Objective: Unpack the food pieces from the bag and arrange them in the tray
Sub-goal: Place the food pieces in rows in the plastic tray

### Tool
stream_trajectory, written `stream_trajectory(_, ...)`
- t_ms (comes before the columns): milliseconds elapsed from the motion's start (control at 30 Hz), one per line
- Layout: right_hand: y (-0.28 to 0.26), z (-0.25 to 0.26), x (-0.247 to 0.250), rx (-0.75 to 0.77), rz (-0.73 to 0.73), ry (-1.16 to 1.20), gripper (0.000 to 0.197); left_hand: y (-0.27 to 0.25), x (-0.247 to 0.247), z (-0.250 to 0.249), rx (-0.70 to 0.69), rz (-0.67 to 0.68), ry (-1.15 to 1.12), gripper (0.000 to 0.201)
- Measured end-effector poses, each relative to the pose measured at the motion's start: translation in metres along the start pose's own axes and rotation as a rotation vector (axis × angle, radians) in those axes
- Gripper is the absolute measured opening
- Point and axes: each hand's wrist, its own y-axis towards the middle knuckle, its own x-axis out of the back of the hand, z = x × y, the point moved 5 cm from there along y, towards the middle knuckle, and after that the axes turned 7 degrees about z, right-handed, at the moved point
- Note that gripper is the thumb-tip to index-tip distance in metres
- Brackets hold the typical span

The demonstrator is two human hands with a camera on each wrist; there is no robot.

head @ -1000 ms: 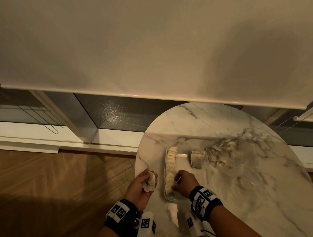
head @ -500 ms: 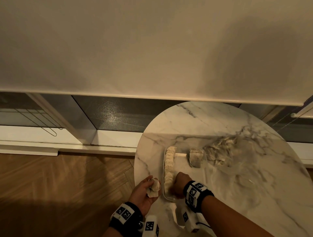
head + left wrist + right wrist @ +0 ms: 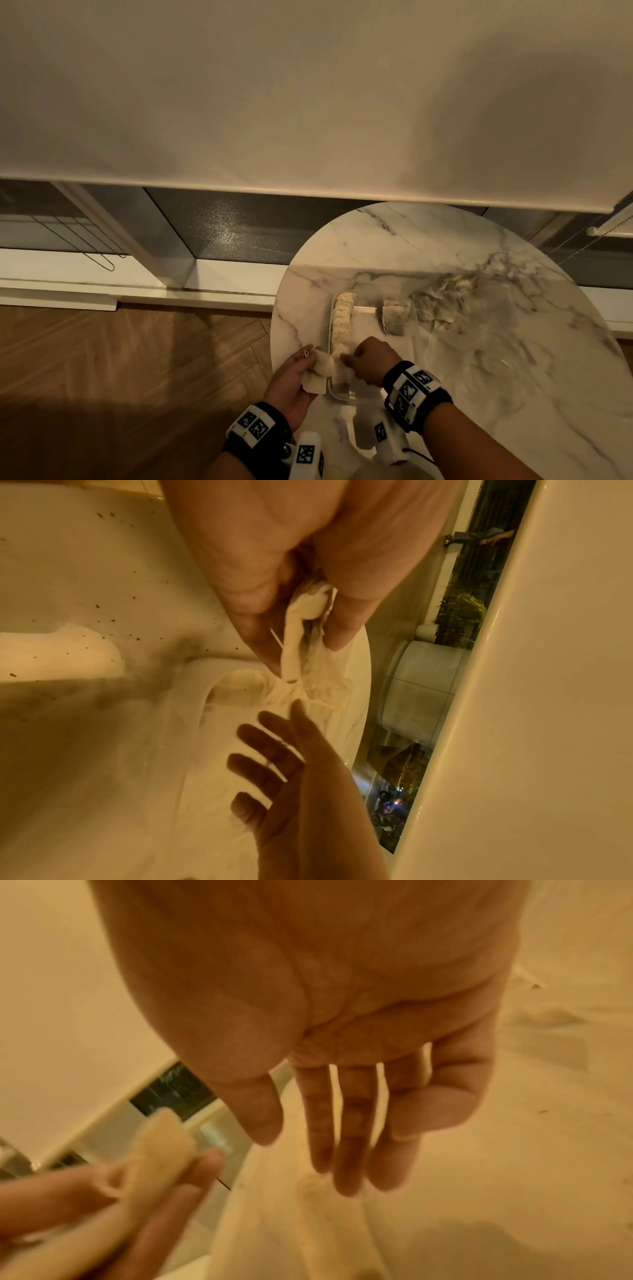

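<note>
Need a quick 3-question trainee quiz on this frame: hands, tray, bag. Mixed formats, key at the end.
1. True or false: the right hand grips a food piece.
2. Which hand holds a pale food piece? A) left hand B) right hand C) neither
3. Fill in: the row of pieces lies along the tray's ____ side, seen from the head view.

Key: 1 false, its fingers are straight and hold nothing. 2 A. 3 left; the crumpled bag lies to the tray's right on the marble table.
</note>
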Motion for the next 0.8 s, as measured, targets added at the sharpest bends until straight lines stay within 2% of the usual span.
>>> stream_trajectory(133, -0.037, 0.027, 0.005, 0.231, -0.002, 0.366, 0.044, -0.002, -0.007, -0.006, -0.072, 0.036, 0.003, 0.030)
stream_trajectory(367, -0.043, 0.028, 0.010, 0.381, -0.142, 0.385, 0.014, -0.009, -0.022, -0.009, -0.089, 0.054, -0.020, 0.031)
stream_trajectory(467, -0.045, 0.023, 0.019, 0.451, -0.204, 0.439, 0.015, -0.010, -0.019, -0.009, -0.075, 0.054, -0.040, 0.046)
stream_trajectory(600, -0.057, 0.022, 0.034, 0.539, -0.252, 0.561, 0.017, -0.013, -0.013, -0.008, -0.036, 0.042, -0.071, 0.032)
stream_trajectory(700, -0.057, 0.014, 0.040, 0.564, -0.272, 0.681, 0.012, -0.017, -0.011, -0.009, -0.016, 0.038, -0.111, 0.032)
stream_trajectory(800, -0.045, 0.001, 0.037, 0.464, -0.234, 0.699, 0.011, -0.019, -0.008, -0.011, -0.016, 0.002, -0.149, 0.038)
